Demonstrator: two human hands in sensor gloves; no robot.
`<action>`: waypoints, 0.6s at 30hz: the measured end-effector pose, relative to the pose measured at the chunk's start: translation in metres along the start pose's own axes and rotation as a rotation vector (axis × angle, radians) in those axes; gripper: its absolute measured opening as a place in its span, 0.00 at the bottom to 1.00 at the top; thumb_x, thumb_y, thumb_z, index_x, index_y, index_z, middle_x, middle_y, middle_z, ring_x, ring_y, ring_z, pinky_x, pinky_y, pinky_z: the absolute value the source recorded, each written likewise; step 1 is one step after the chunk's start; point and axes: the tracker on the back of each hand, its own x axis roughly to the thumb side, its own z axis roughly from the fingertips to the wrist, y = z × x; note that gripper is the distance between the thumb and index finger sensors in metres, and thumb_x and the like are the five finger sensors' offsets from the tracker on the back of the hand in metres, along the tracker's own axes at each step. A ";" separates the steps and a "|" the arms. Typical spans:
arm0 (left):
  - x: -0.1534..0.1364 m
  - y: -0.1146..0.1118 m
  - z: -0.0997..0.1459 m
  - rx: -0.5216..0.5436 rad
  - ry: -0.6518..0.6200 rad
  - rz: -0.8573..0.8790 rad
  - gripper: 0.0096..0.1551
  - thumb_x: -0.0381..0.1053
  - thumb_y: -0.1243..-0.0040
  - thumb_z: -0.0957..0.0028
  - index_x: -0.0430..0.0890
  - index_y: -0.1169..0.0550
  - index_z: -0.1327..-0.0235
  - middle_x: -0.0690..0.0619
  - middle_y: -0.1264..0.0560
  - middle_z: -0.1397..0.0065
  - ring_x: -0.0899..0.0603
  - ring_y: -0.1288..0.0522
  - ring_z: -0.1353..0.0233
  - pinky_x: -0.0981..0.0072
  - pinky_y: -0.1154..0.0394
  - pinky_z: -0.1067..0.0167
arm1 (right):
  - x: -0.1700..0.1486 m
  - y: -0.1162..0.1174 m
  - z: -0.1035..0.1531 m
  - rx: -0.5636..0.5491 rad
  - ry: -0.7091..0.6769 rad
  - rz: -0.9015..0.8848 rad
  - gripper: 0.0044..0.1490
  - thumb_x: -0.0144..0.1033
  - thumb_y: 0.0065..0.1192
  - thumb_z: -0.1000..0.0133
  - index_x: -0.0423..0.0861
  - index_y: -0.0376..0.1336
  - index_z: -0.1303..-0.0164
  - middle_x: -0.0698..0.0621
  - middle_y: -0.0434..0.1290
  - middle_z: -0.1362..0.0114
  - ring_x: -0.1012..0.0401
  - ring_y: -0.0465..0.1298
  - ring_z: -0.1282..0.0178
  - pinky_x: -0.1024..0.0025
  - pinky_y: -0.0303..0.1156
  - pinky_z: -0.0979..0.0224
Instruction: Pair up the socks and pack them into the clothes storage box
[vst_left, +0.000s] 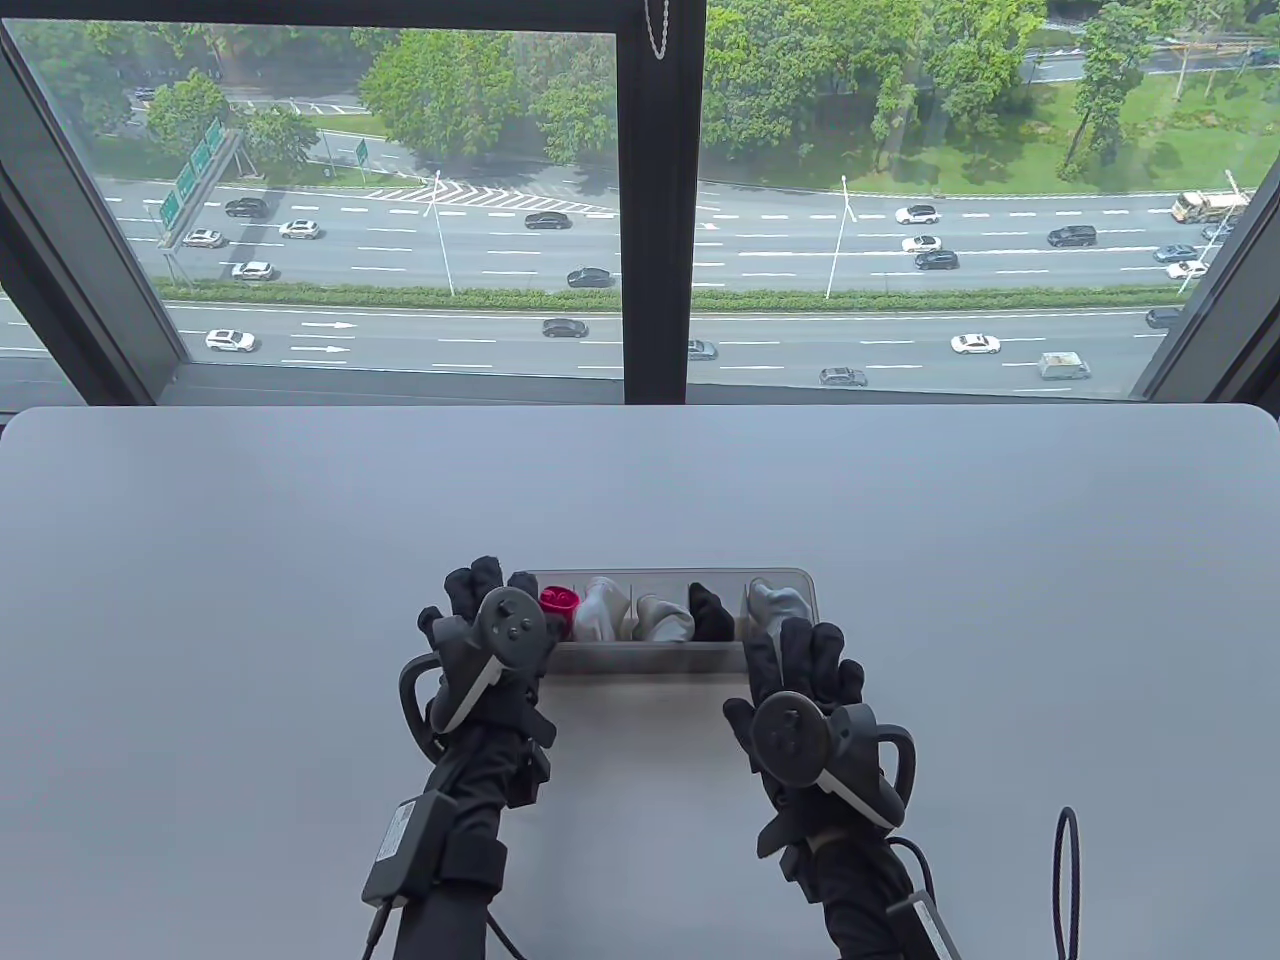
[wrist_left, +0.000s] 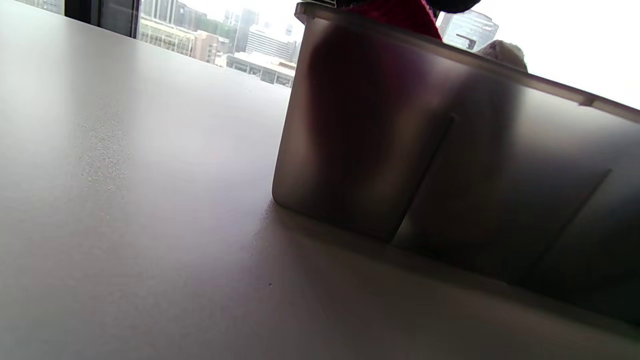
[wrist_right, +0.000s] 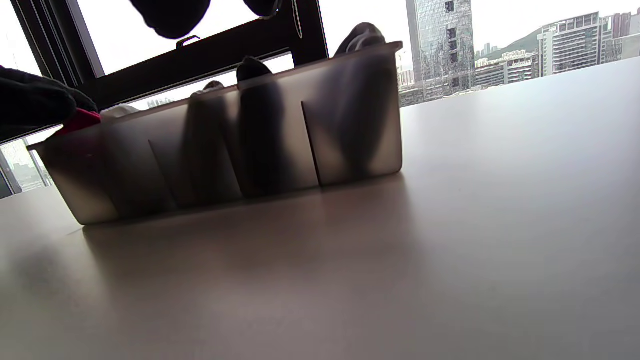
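Black gloves come first: the right hand (vst_left: 800, 690) hangs just short of the storage box (vst_left: 650, 657), fingers loosely spread, holding nothing; the left hand (vst_left: 490, 625) is over the box's left end at the red sock (vst_left: 558, 600), its grip hidden. The box lies crosswise, rolled socks (vst_left: 640, 615) filling its compartments. Beyond: bare table (vst_left: 300, 520), window (vst_left: 655, 200)

Box's (vst_left: 640, 655) left end behind hand (vst_left: 490, 640)
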 end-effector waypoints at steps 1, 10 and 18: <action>-0.004 0.005 0.009 -0.032 -0.032 -0.005 0.39 0.59 0.60 0.38 0.51 0.49 0.14 0.49 0.66 0.12 0.37 0.71 0.14 0.28 0.70 0.26 | -0.001 0.001 0.000 0.011 0.001 0.000 0.44 0.49 0.46 0.34 0.44 0.38 0.13 0.34 0.31 0.11 0.37 0.29 0.17 0.34 0.34 0.20; -0.048 -0.014 0.082 -0.154 -0.111 -0.162 0.41 0.64 0.67 0.37 0.59 0.65 0.18 0.51 0.79 0.18 0.37 0.84 0.20 0.28 0.80 0.32 | 0.000 0.006 0.002 0.079 -0.031 0.062 0.45 0.53 0.41 0.35 0.47 0.35 0.13 0.35 0.25 0.12 0.37 0.23 0.19 0.31 0.28 0.23; -0.040 -0.025 0.082 -0.248 -0.100 -0.262 0.42 0.66 0.70 0.38 0.59 0.70 0.21 0.49 0.83 0.21 0.36 0.86 0.22 0.28 0.81 0.33 | -0.005 0.019 0.003 0.232 0.008 0.138 0.47 0.57 0.36 0.34 0.49 0.29 0.13 0.34 0.18 0.15 0.36 0.18 0.22 0.29 0.25 0.25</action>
